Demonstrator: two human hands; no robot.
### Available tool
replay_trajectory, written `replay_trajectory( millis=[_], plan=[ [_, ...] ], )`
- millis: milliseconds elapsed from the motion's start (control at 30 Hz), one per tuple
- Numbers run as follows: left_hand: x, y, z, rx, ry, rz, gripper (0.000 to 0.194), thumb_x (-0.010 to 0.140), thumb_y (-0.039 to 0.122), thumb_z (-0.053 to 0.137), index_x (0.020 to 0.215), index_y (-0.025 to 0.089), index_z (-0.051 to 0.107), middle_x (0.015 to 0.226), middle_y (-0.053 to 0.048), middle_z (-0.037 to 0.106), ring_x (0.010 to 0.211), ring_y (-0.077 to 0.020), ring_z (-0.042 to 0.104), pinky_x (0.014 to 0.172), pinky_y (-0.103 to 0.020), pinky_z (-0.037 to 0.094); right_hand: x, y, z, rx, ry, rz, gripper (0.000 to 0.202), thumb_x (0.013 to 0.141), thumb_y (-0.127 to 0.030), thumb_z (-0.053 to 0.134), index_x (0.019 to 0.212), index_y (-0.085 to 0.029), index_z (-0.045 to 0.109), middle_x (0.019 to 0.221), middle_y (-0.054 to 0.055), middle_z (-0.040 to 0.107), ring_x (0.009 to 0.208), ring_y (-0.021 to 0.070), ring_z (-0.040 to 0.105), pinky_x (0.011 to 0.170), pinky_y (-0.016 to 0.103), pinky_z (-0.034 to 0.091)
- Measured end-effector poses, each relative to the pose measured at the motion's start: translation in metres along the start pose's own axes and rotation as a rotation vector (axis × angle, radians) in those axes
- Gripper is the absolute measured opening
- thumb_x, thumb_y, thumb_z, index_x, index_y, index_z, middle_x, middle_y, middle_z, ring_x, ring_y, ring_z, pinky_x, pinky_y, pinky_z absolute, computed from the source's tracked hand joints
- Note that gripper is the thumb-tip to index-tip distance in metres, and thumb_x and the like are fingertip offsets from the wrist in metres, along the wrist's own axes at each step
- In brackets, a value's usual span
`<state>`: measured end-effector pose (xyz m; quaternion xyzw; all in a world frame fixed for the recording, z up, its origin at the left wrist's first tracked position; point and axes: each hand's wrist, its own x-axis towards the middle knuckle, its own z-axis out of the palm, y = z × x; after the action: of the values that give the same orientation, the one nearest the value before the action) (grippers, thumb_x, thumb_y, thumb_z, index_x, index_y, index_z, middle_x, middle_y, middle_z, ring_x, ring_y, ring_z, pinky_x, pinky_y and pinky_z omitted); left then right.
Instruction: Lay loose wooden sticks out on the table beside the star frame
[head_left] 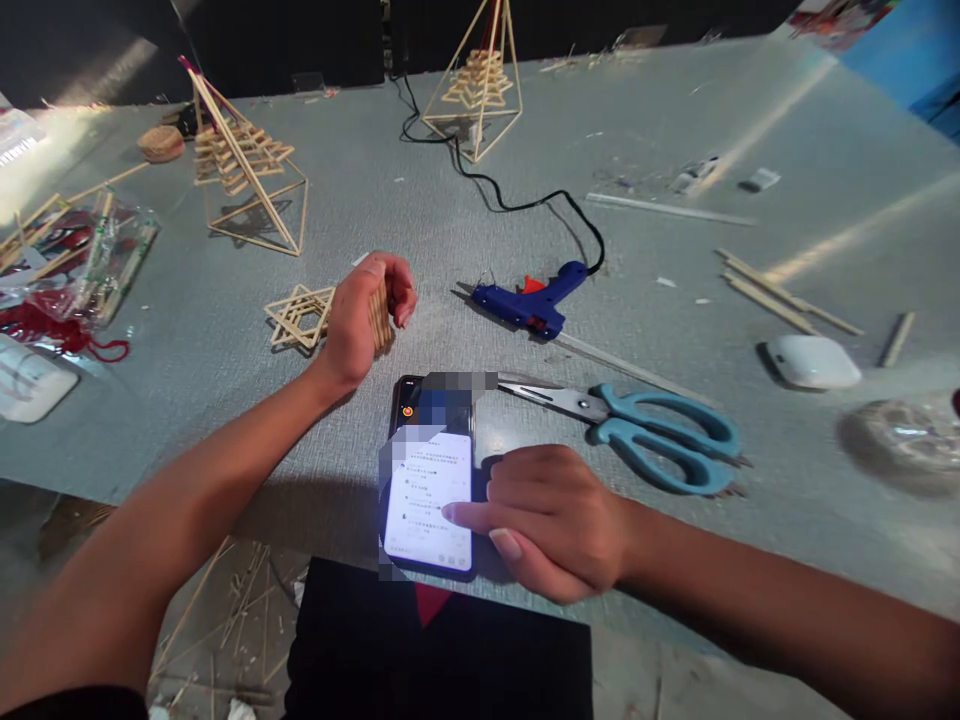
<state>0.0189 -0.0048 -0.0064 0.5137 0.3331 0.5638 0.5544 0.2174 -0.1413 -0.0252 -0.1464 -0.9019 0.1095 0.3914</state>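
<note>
Scissors (660, 430) beside phone (431, 490); glue gun (529, 300) behind

Glue gun: a blue plastic glue gun (534, 297) with a black cord (517, 205) is laid on the grey worktop (787, 130).
Scissors: teal-handled metal scissors (645, 425) are laid near it, closed.
Pyramids: two stick-built pyramid frames (247, 170) (480, 85) are stood well apart.
Star: a flat wooden stick star (298, 316) is seen below the nearer frame.
Case: a white rounded case (814, 362) is set at the right.
</note>
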Motion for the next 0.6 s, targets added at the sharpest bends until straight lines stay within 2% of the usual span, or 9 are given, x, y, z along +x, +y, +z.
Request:
replay_trajectory(
  millis=[167,367,600],
  plan=[
    [-0.0013,0.0009,-0.0002,-0.018,0.019,-0.036,0.038,0.098,0.048,0.047,0.073,0.019,0.054,0.057,0.002,0.041,0.054,-0.0104,0.046,0.059,-0.025,0.043,0.0002,0.0001,0.0,0.012,-0.015,-0.015,0.032,0.101,-0.018,0.034,0.107,-0.012,0.065,0.059,-0.001,0.059,0.046,0.0151,0.043,0.048,0.031,0.033],
    [-0.0005,-0.0015,-0.0038,-0.014,-0.05,0.022,0.04,0.098,0.046,0.045,0.068,0.02,0.047,0.06,0.001,0.04,0.057,-0.01,0.045,0.06,-0.024,0.043,-0.0005,0.0005,0.001,0.014,-0.003,-0.01,0.031,0.1,-0.019,0.036,0.106,-0.012,0.065,0.059,-0.001,0.06,0.046,0.0151,0.044,0.048,0.032,0.033],
    [-0.0004,0.0006,-0.0023,-0.05,0.036,-0.048,0.044,0.098,0.044,0.048,0.062,0.019,0.04,0.06,0.002,0.037,0.055,-0.0089,0.043,0.059,-0.024,0.043,-0.0016,0.0004,0.0003,0.003,0.001,0.002,0.03,0.099,-0.017,0.037,0.108,-0.012,0.065,0.06,-0.001,0.059,0.047,0.0146,0.045,0.048,0.031,0.034]
  ],
)
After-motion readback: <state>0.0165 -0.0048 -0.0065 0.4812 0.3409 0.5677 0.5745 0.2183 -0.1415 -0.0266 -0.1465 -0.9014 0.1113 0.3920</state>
